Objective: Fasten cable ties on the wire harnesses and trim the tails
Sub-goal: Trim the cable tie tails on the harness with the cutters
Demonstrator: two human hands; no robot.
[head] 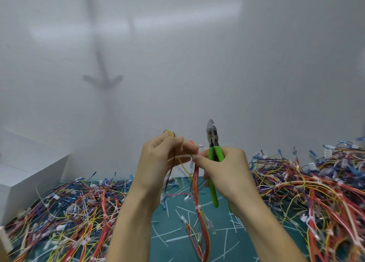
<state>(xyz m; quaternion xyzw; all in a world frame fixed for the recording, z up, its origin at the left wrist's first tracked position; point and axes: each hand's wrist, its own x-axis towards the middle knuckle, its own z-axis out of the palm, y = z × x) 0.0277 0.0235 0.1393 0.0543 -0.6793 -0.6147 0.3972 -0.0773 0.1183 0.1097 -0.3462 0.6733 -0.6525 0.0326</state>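
Note:
My left hand (158, 161) holds a wire harness (201, 218) of red, yellow and black wires up in front of me; its lower part hangs down over the green mat (217, 222). A small white cable tie (200, 145) shows between my two hands at the top of the bundle, and another white tie (198, 207) wraps the hanging red wires lower down. My right hand (227, 173) grips green-handled cutters (213, 163) pointing upward with jaws closed, while its thumb and forefinger pinch the harness by the tie.
Large heaps of coloured wire harnesses lie at left (69, 218) and right (316, 186). Cut white tie tails (171, 232) litter the mat. A white box (25, 175) stands at far left against a white wall.

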